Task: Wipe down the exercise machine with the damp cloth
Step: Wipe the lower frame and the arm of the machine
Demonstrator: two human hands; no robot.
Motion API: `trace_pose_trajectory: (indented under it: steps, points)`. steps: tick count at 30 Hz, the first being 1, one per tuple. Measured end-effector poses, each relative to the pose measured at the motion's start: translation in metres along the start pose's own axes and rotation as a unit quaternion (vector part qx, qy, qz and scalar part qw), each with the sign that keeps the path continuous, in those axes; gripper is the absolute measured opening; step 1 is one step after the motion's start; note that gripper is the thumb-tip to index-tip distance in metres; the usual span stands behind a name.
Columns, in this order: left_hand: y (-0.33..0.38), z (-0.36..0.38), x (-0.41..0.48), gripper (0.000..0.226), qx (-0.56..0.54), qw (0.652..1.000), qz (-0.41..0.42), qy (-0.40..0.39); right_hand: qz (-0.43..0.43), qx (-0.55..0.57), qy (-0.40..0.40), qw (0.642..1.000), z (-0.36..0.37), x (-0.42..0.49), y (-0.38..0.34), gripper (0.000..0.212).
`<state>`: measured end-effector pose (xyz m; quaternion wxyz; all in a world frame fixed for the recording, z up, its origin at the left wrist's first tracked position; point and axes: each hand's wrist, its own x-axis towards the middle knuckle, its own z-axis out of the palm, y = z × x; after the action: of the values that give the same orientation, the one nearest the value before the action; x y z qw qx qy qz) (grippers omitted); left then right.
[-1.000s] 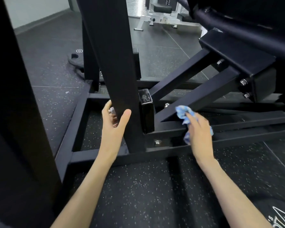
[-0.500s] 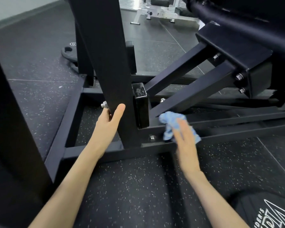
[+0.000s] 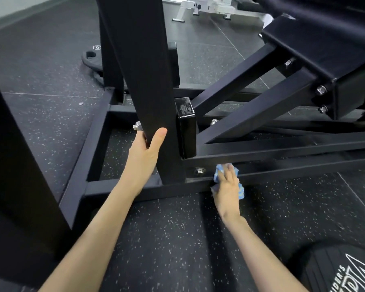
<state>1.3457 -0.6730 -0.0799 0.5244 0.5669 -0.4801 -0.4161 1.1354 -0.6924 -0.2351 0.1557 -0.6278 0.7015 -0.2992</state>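
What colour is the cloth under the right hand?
Light blue cloth, seen in the head view.

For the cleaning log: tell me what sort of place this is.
Most likely a gym. The floor is dark speckled rubber tile, a black steel exercise machine fills the view, a weight plate lies behind it, and a white machine stands farther back.

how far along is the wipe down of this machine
No finished part can be told. In hand: the right hand presses the blue cloth on the low front bar, while the left hand grips the upright post. Left: the smudged black block.
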Motion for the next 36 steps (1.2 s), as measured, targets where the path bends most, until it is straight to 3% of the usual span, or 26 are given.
trace_pose_trajectory:
  steps: [3, 4, 5, 7, 8, 10, 12, 14, 16, 19, 24, 26, 30, 32, 34, 36]
  points:
    - [-0.001, 0.002, 0.001, 0.046, 0.006, 1.0, 0.011, 0.013, -0.072, -0.069, -0.045, 0.994, -0.016, 0.005, 0.009, 0.066]
    - [-0.002, 0.002, 0.001, 0.048, 0.007, 1.0, 0.013, 0.016, -0.059, -0.068, -0.072, 0.993, -0.023, 0.008, 0.012, 0.07]
    - [-0.003, 0.002, 0.002, 0.046, 0.01, 1.0, 0.014, 0.015, -0.09, -0.12, -0.053, 0.987, -0.03, 0.013, 0.024, 0.071]
    - [-0.004, 0.0, 0.003, 0.034, 0.021, 1.0, 0.008, 0.004, -0.007, -0.096, 0.025, 0.995, -0.045, 0.029, 0.043, 0.065]
    - [-0.005, -0.001, 0.003, 0.03, 0.024, 1.0, 0.005, 0.001, 0.072, -0.045, 0.041, 0.996, -0.053, 0.031, 0.035, 0.065]
    - [-0.006, 0.0, 0.004, 0.027, 0.022, 1.0, 0.003, 0.004, 0.122, -0.016, 0.03, 0.992, -0.055, 0.023, 0.014, 0.059]
    - [-0.005, 0.002, 0.003, 0.028, 0.021, 1.0, 0.007, 0.013, 0.067, -0.004, -0.012, 0.998, -0.045, -0.001, -0.011, 0.04]
    - [-0.005, 0.003, 0.002, 0.035, 0.017, 1.0, 0.01, 0.021, -0.026, -0.001, -0.046, 0.999, -0.031, -0.027, -0.026, 0.046]
    - [-0.006, 0.003, 0.002, 0.042, 0.015, 1.0, 0.014, 0.023, -0.005, 0.039, -0.058, 0.998, -0.024, -0.038, -0.03, 0.055]
    - [-0.006, 0.004, 0.003, 0.045, 0.016, 0.999, 0.017, 0.025, 0.028, 0.093, 0.004, 0.995, -0.028, -0.052, -0.039, 0.046]
    - [-0.007, 0.007, 0.001, 0.043, 0.01, 0.999, 0.016, 0.035, -0.021, 0.159, 0.058, 0.985, -0.023, -0.067, -0.062, 0.051]
    - [-0.006, 0.005, 0.002, 0.044, 0.01, 0.999, 0.013, 0.03, 0.02, 0.184, 0.102, 0.978, -0.015, -0.068, -0.063, 0.051]
    - [-0.007, 0.003, 0.004, 0.05, 0.003, 1.0, 0.013, 0.019, 0.257, 0.213, 0.178, 0.926, -0.011, -0.062, -0.009, 0.047]
    - [-0.007, 0.004, 0.004, 0.051, 0.0, 1.0, 0.01, 0.017, 0.303, 0.206, 0.196, 0.909, -0.017, -0.061, 0.015, 0.039]
    - [-0.008, 0.005, 0.005, 0.05, -0.006, 1.0, 0.012, 0.019, 0.25, 0.2, 0.21, 0.924, -0.028, -0.064, 0.017, 0.034]
    - [-0.008, 0.007, 0.005, 0.05, -0.007, 1.0, 0.016, 0.026, 0.12, 0.185, 0.179, 0.959, -0.04, -0.061, 0.001, 0.036]
